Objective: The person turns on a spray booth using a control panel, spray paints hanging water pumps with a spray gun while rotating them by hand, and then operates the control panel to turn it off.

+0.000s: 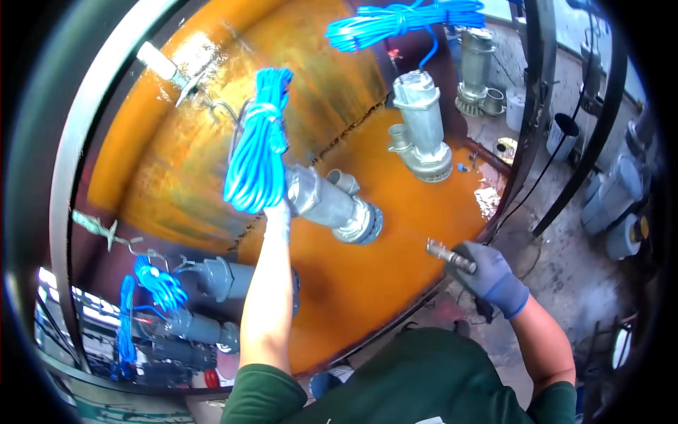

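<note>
1. At the bottom centre, nearest, is the person's dark green shirt.
2. Right of centre, the gloved right hand grasps a silvery metal tool, its end pointing left over the orange surface.
3. Left of centre, the left hand is at the lower end of a blue cable bundle; its fingers are hidden, so I cannot tell whether they grip it.
4. Just right of that bundle, mid-frame, a grey pump lies tilted, its ribbed end toward the lower right.
5. Behind both is an orange-stained booth.
6. At upper centre right, an upright silver pump sits below another blue coil.
7. Farther off, at upper right, a grey pump with a side outlet stands outside the booth.
</note>
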Demonstrator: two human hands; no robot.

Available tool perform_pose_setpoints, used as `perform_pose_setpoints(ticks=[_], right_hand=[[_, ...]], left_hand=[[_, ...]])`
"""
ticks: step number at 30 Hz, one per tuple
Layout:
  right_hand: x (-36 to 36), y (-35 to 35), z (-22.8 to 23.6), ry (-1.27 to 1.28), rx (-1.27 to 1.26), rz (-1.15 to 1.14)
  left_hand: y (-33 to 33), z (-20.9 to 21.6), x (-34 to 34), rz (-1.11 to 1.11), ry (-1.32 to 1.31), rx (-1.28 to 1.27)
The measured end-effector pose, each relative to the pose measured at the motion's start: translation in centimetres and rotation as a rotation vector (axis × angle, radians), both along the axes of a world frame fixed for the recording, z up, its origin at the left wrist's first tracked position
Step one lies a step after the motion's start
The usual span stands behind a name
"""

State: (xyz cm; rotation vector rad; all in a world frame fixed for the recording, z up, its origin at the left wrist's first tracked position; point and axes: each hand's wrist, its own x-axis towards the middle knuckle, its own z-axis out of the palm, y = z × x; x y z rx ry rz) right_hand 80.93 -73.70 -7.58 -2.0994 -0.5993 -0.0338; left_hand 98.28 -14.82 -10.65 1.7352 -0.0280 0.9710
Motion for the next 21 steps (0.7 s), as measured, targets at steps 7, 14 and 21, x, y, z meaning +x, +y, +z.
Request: perform_pose_setpoints(ticks=[7,14,21], right_hand=[[-0.6,4.0,3.7,0.031,-0.231,0.317],[0.1,5.0,4.8,0.162,-0.244,0.206],[0.5,5.0,3.6,0.066,-0.105,0.06]], left_hand=[[-3.6,1.3,2.4,0.082,0.137,0.09],[-4.4,2.4,2.3,0.162,0.177,0.176],[-5.6,3.6,1.4,0.246,0.429,0.079]])
